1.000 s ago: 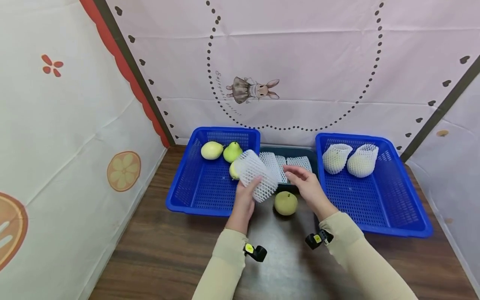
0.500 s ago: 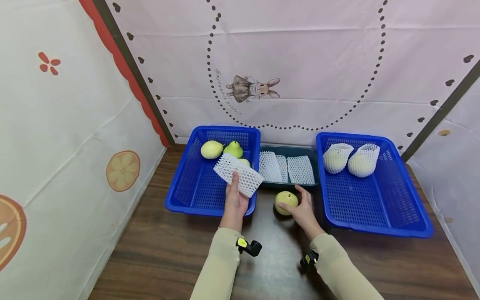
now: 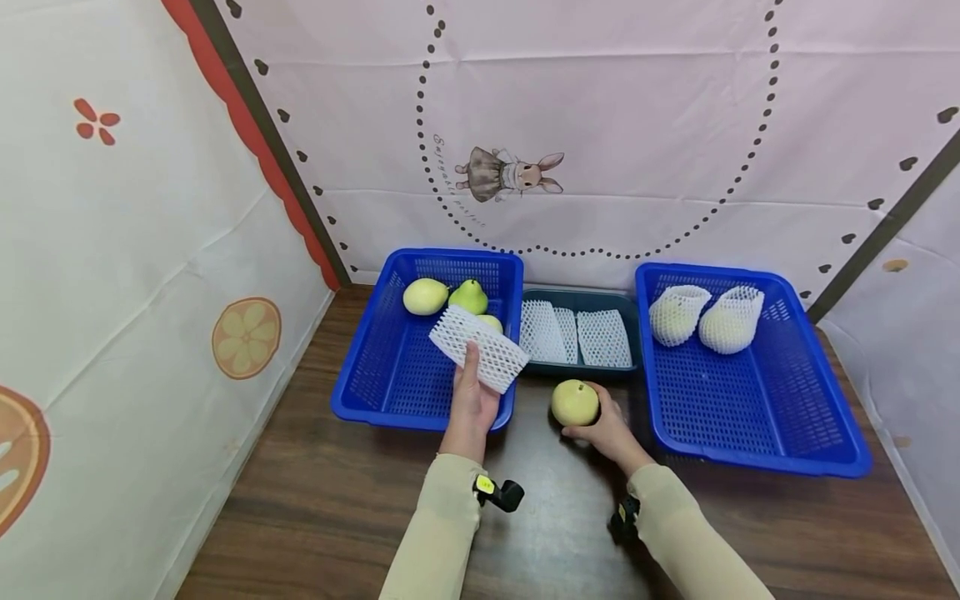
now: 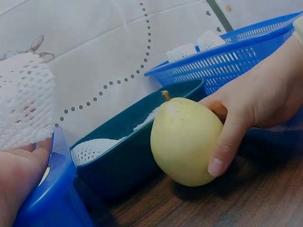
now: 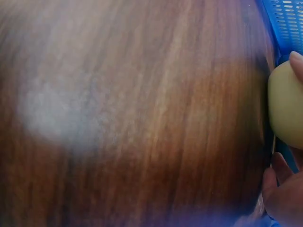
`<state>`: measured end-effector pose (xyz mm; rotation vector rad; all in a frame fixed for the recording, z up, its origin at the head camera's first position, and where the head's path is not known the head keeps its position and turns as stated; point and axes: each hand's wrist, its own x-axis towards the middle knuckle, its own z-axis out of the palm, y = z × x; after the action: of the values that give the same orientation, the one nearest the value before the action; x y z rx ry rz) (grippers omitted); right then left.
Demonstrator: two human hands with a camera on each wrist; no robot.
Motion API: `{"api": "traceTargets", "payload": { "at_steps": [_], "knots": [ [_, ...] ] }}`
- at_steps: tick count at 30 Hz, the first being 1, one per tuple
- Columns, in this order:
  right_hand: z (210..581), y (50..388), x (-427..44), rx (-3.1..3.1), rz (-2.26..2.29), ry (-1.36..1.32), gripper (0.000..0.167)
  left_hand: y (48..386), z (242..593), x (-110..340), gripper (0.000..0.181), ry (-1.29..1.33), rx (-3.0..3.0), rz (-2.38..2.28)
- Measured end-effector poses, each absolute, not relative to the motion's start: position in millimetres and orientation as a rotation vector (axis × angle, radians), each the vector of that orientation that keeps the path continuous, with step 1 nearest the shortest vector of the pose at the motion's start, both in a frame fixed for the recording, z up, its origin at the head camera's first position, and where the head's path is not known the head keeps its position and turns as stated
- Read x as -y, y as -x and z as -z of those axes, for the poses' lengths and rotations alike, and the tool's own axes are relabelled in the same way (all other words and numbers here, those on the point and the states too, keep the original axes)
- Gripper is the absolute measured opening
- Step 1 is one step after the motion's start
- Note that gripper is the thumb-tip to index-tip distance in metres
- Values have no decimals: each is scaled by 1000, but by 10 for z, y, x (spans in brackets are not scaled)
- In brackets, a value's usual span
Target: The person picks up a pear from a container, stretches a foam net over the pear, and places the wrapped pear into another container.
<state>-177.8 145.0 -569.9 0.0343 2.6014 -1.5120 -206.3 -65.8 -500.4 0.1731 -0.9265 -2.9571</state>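
My right hand (image 3: 611, 429) grips a pale yellow-green pear (image 3: 575, 403) from its right side, thumb in front. In the left wrist view the pear (image 4: 187, 142) stands nearly upright with its stem up, just over or on the table; I cannot tell if its base touches. My left hand (image 3: 472, 404) holds a flattened white foam net sleeve (image 3: 480, 347) between thumb and fingers, over the right edge of the left blue basket (image 3: 420, 423). Only part of the pear (image 5: 286, 106) shows at the right border of the right wrist view.
Several bare pears (image 3: 425, 297) lie in the left basket, one partly behind the sleeve. Between the baskets, a dark green tray (image 3: 585, 297) holds more foam net sleeves (image 3: 604, 339). The right blue basket (image 3: 757, 457) contains two pears in foam nets (image 3: 729, 321). Patterned cloth walls (image 3: 637, 125) enclose the wooden table (image 3: 300, 500).
My right hand has come down from beside the tray and taken hold of the pear, which has shifted slightly. My left hand has turned the foam net sleeve and moved it a little left.
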Motion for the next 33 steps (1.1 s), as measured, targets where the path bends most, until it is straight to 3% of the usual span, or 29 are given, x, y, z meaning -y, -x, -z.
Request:
{"api": "traceTargets", "payload": {
  "at_steps": [11, 19, 33],
  "knots": [
    [5457, 1737, -1349, -2274, 1948, -118, 83, 2069, 5013, 669, 73, -173, 949, 2951],
    [5197, 1703, -1256, -2153, 2035, 39, 81, 2077, 5013, 643, 69, -139, 890, 2934],
    [5014, 1668, -1091, -2109, 2060, 119, 77, 2048, 5036, 638, 85, -36, 902, 2929]
  ]
}}
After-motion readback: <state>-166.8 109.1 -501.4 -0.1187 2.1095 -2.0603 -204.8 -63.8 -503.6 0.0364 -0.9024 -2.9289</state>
